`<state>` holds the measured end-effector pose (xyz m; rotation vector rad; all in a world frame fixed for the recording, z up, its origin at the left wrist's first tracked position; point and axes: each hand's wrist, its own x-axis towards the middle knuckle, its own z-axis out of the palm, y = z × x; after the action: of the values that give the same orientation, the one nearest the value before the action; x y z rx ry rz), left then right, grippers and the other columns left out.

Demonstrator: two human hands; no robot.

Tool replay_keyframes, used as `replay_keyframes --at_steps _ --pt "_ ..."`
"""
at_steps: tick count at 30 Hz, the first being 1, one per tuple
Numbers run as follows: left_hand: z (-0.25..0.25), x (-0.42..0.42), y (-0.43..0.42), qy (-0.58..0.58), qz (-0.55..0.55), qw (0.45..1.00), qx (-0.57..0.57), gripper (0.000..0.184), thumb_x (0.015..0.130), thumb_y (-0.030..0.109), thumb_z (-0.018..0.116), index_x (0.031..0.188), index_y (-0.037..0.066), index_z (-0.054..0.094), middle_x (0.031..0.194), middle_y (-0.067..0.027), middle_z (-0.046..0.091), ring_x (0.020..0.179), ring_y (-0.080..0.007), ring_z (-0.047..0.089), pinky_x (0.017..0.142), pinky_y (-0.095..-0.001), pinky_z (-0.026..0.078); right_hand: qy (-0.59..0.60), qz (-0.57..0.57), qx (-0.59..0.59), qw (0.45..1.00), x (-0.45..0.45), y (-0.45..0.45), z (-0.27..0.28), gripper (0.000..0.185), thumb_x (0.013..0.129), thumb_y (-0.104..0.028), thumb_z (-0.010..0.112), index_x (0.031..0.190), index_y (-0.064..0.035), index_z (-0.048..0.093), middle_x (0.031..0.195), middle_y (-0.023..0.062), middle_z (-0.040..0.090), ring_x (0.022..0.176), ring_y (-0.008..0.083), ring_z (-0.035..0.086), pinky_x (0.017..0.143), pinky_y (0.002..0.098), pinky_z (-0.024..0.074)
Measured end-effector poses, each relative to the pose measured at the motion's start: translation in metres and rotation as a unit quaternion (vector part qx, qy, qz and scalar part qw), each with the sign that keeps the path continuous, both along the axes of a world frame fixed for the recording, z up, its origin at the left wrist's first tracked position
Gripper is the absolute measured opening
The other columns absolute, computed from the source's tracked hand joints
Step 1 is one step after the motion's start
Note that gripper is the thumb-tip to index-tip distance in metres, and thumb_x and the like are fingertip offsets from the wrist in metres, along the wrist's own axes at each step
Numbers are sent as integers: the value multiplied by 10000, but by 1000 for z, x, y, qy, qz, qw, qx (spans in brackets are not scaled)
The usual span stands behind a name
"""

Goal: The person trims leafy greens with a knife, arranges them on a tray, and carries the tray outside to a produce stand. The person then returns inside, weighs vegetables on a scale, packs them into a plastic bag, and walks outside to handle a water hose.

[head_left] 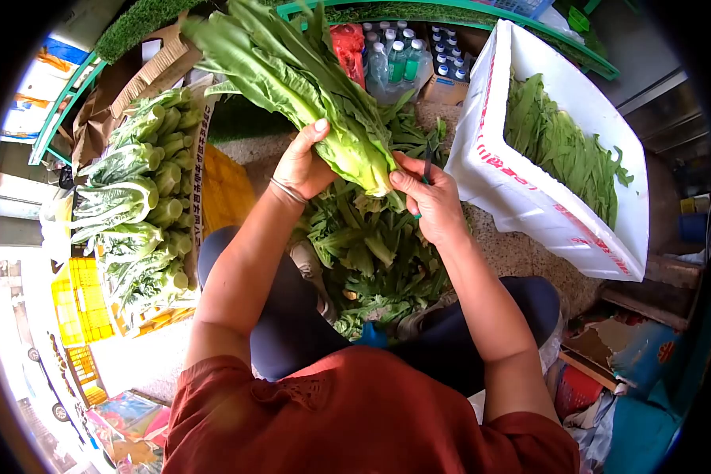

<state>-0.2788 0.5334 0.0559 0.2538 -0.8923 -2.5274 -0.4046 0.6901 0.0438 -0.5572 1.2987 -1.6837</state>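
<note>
My left hand [302,163] is wrapped round a head of long-leaf lettuce [316,103], its thumb lying on top of the stalks. The leaves point up and away, and the pale cut base faces me. In my right hand [433,193] is a small knife [427,163] with a dark blade; a bit of green handle shows below the fingers. The right thumb and fingers are close against the lettuce base, and I cannot tell how firmly they touch it. Under both hands, a pile of loose leaves [363,253] covers the floor between my feet.
To the right stands a white foam box [521,178] with leafy greens [561,146] inside. On the left, stacked lettuce heads [146,197] lie beside yellow crates [83,300]. Bottles [399,62] and a red bag [347,51] stand at the back, before a green rail [600,65].
</note>
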Motion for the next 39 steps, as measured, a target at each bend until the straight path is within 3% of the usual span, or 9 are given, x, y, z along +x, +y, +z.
replay_keyframes --at_steps 4,12,14,19,21,24,28,33,39 --pt "-2 -4 -2 22 19 999 25 610 672 232 582 1213 35 381 1152 -156 487 1073 -329 461 950 -490 323 -99 -88 43 990 -6 -2 -5 239 792 -158 611 1005 -56 573 875 26 616 807 102 612 405 174 257" --pt "3 -5 -9 57 18 997 38 699 646 300 572 1257 46 346 1216 -199 433 1124 -403 408 959 -511 312 -265 -137 368 881 -6 3 -60 288 806 -209 596 1023 -37 514 938 81 588 743 194 627 396 204 254" --pt "-4 -7 -12 50 24 996 65 686 639 282 580 1243 44 358 1199 -187 450 1107 -389 426 969 -503 300 -95 -100 203 969 1 4 -42 324 807 -213 606 1044 -13 513 946 126 565 762 204 616 448 209 361" --pt "-4 -10 -9 31 23 996 75 647 632 254 578 1211 40 386 1150 -161 490 1075 -334 463 957 -479 319 -17 -86 10 996 19 -5 -1 322 803 -130 606 1079 4 512 969 90 577 887 180 573 702 249 467" --pt "-8 -10 -8 28 27 995 91 533 657 204 558 1150 36 440 1092 -146 526 1039 -299 490 947 -458 334 212 -111 -94 966 22 -10 -7 336 781 -90 626 1081 20 521 978 79 588 910 132 548 724 232 453" --pt "-13 -9 -4 -22 25 998 55 435 688 174 619 1076 57 461 1010 -98 552 939 -258 539 846 -464 421 265 -66 -7 962 16 -8 -4 251 774 -63 623 1000 32 569 929 60 600 796 93 554 721 212 440" --pt "2 -10 6 -72 61 995 -8 386 720 201 659 1037 54 496 947 -76 578 860 -224 573 779 -409 468 142 -78 12 987 12 -5 -16 229 812 -54 576 1019 36 538 929 53 572 831 106 527 766 244 427" --pt "15 -7 15 -9 51 999 7 429 733 209 655 1088 59 467 979 -73 557 932 -218 544 822 -386 440 37 22 -39 998 25 -3 25 490 853 -95 492 1300 -99 292 1149 72 484 840 159 580 376 150 264" --pt "69 19 20 57 113 991 -31 736 732 459 628 1275 128 258 1229 -63 384 1107 -237 407 862 -457 386 -143 87 -117 979 3 -31 49 335 883 -278 464 1123 -45 470 1045 113 572 841 180 603 351 151 296"
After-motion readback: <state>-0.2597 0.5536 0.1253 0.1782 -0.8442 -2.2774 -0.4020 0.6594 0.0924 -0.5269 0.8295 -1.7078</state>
